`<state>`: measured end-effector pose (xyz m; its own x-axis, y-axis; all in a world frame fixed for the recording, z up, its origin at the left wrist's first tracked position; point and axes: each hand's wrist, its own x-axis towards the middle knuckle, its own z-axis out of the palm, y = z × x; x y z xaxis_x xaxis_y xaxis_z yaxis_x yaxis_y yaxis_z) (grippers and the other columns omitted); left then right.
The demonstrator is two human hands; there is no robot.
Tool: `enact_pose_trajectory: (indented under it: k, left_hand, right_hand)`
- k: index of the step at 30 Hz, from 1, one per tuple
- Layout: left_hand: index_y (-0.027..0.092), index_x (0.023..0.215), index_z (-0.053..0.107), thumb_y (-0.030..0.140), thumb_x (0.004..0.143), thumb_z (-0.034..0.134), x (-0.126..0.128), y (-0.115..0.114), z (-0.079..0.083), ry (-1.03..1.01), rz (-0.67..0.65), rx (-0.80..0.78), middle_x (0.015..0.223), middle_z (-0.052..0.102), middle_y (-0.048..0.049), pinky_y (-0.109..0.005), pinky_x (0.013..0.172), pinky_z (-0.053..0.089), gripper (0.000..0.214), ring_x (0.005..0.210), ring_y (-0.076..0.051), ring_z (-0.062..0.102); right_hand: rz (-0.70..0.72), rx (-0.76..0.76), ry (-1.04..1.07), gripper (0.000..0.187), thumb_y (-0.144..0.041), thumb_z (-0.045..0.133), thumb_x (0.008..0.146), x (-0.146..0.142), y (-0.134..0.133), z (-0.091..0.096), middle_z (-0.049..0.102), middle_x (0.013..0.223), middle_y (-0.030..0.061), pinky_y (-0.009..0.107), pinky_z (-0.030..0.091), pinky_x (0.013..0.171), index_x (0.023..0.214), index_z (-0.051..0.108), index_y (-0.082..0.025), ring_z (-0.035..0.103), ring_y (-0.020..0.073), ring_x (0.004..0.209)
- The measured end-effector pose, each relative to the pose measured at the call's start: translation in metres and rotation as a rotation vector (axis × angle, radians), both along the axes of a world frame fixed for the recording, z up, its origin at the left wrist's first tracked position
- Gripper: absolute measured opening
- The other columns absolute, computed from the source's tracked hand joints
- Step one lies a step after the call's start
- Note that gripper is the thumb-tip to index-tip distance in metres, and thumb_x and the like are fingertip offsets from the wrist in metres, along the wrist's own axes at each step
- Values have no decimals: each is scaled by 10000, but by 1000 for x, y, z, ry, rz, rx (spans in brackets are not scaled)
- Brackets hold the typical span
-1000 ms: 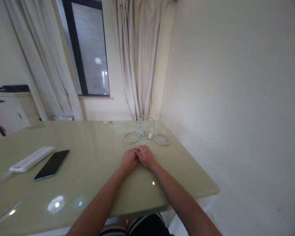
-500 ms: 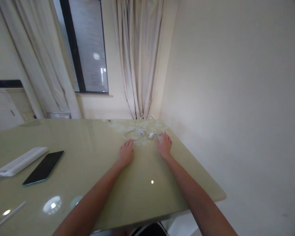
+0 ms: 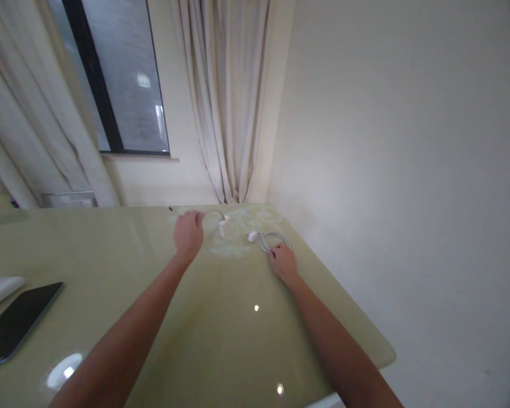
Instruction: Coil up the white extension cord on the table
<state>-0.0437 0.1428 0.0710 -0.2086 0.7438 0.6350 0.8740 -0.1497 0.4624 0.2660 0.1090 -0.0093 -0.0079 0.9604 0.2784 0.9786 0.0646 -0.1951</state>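
Note:
My left hand [image 3: 189, 235] is raised above the far part of the table, fingers closed on a white cable [image 3: 215, 212]. The cable runs from it to a small white socket block [image 3: 224, 225], which sits just right of the hand. Close to the right edge, my right hand [image 3: 284, 262] rests on the tabletop with thumb and fingers pinched on a loop of cable [image 3: 276, 234]. Beside that loop, to its left, lies a white plug [image 3: 252, 236]. Part of the cable between the hands is faint against the table.
The pale green glossy table [image 3: 221, 317] meets a bare wall [image 3: 386, 170] on the right. A dark tablet-like device [image 3: 19, 320] and a white elongated object [image 3: 0, 290] lie at the left. Curtains [image 3: 225, 102] and a window [image 3: 123, 73] stand behind.
My left hand has lifted and moved left with the cable, and the socket block looks tilted. My right hand has closed on cable, now gathered in a loop. The view has swung right.

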Motion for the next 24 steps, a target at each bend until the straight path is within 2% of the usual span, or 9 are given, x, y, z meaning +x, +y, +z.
enact_pose_trajectory:
  k: [2, 7, 11, 13, 15, 17, 19, 22, 24]
  left_hand:
    - [179, 973, 723, 335, 988, 455, -3, 0, 24, -264, -41, 86, 932, 726, -95, -358, 813, 452, 311, 866, -250, 618]
    - [160, 898, 696, 417, 948, 579, 9, -22, 74, -1057, -381, 141, 779, 646, -19, -225, 582, 396, 287, 627, -112, 530]
    - [158, 867, 653, 369, 898, 719, 33, -51, 102, -1450, -617, 23, 729, 580, 30, -158, 470, 342, 223, 536, -46, 463]
    - [157, 831, 623, 312, 924, 705, 47, -63, 112, -1565, -717, -22, 705, 570, 36, -135, 468, 377, 198, 532, -35, 480]
    - [159, 800, 604, 265, 963, 656, 61, -70, 119, -1641, -793, -45, 694, 579, 36, -121, 494, 433, 201, 530, -30, 502]
    - [162, 786, 602, 228, 979, 629, 71, -73, 122, -1677, -842, -50, 712, 609, 33, -116, 550, 492, 206, 532, -22, 523]
    - [165, 801, 618, 203, 957, 659, 76, -73, 122, -1658, -890, -53, 781, 664, 26, -117, 603, 531, 166, 556, -15, 558]
    - [176, 860, 655, 207, 906, 728, 76, -72, 119, -1600, -954, -55, 922, 730, 10, -119, 600, 539, 91, 602, -15, 604]
    - [179, 886, 670, 247, 908, 730, 75, -73, 117, -1582, -968, -35, 978, 747, -3, -120, 566, 522, 93, 617, -22, 616]
  right_hand:
    - [0, 3, 0, 372, -349, 453, 1043, 1, 1, 0, 705, 1049, 124, 309, 459, 896, 1047, 794, -201, 640, 221, 993]
    - [-18, 87, 173, 471, -449, 381, 1064, -6, -6, 8, 700, 1041, 126, 362, 507, 906, 1044, 782, -203, 660, 246, 982]
    - [338, 437, 470, 611, -616, 316, 1046, -29, -26, 25, 593, 1406, 136, 452, 395, 1146, 1437, 568, -220, 525, 274, 1337]
    - [545, 428, 588, 708, -699, 375, 999, -44, -38, 34, 580, 1436, 149, 468, 386, 1161, 1497, 486, -207, 516, 281, 1365]
    - [635, 293, 743, 660, -701, 436, 982, -57, -47, 41, 711, 1199, 128, 421, 504, 1029, 1402, 557, -205, 667, 253, 1143]
    - [579, 197, 929, 522, -654, 449, 1001, -62, -51, 49, 720, 811, 45, 313, 565, 755, 1177, 657, -209, 695, 179, 743]
    - [441, 247, 1113, 452, -627, 490, 994, -57, -51, 58, 576, 577, -31, 229, 467, 518, 974, 661, -209, 536, 116, 483]
    - [259, 445, 1318, 401, -611, 667, 886, -34, -45, 70, 499, 565, -71, 192, 330, 387, 921, 607, -215, 402, 80, 419]
    - [198, 479, 1301, 415, -596, 723, 834, -16, -38, 71, 566, 663, -49, 190, 350, 383, 948, 604, -214, 441, 82, 457]
